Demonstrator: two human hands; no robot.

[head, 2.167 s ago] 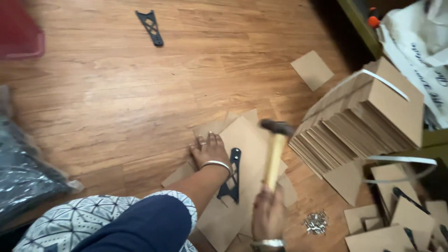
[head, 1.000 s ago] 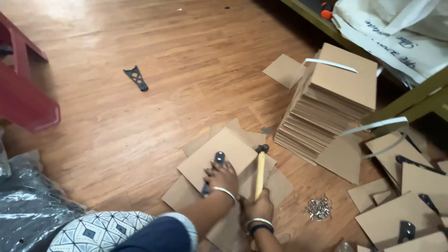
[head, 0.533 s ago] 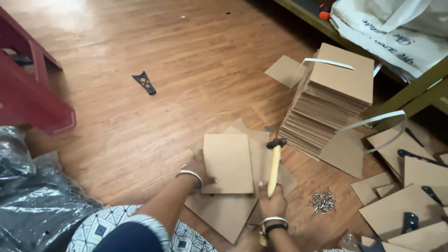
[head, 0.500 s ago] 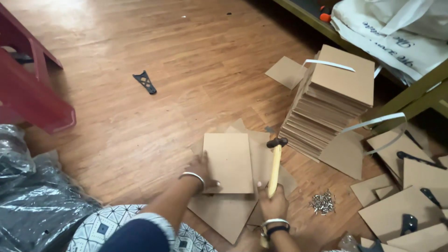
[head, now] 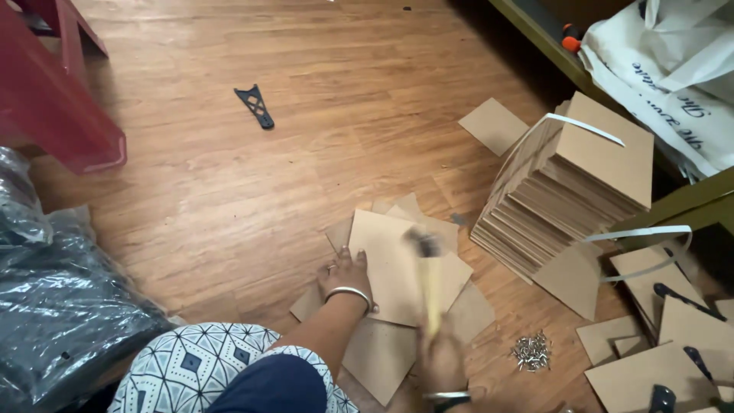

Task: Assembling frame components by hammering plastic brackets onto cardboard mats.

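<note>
Head view: I am observing a person seated on the wooden floor [head: 229, 191], working over a loose spread of brown boards. The left hand [head: 345, 277] is lying flat, fingers spread and holding nothing, pressing on the left edge of the top cardboard sheet [head: 405, 264]. The right hand [head: 442, 359] is closing around the lower end of a wooden handle and swinging a hammer [head: 428, 283]; both hand and tool are blurring with motion, the dark head showing over the middle of the sheet.

My judgement on doing this step well: the pinning hand should be staying at the sheet's edge, clear of the strike line, and the blow should be landing square so the sheet is not skidding on the pieces beneath it. Short, controlled strokes are looking safer than full swings with fingers this near.

Position: the sheet is sitting directly ahead of the right hand and touching the left palm. A small heap of nails [head: 531, 352] is lying just right of the hammering hand. A strapped stack of boards [head: 566, 191] is standing beyond, to the right; a black metal bracket [head: 254, 105] is lying well apart, up the floor.
</note>
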